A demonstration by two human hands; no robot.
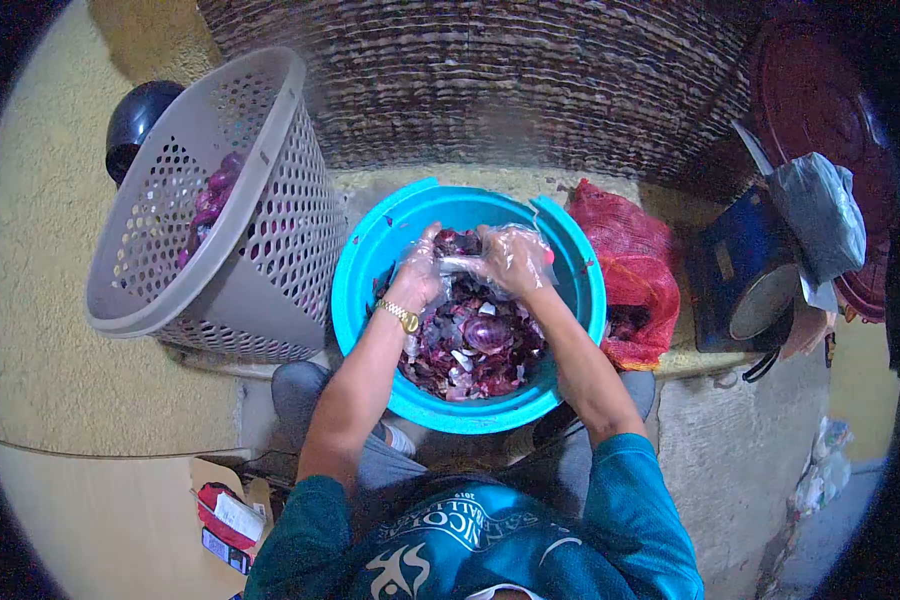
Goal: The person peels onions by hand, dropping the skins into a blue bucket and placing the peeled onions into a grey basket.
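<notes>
A turquoise plastic basin (365, 262) sits in front of me, filled with red onion skins and a peeled red onion (487, 334). Both hands wear thin clear plastic gloves and meet over the far side of the basin. My left hand (419, 270), with a gold watch on the wrist, grips a dark red onion (457, 243) from the left. My right hand (515, 260) presses against the same onion from the right; a knife handle or blade may lie between the hands but is too blurred to tell.
A grey perforated basket (270, 200) holding several peeled onions leans at the left. A red mesh sack (630, 265) lies right of the basin. Further right sit a blue scale (745, 265), a grey plastic bag (820, 215) and a maroon lid (820, 90). A woven wall stands behind.
</notes>
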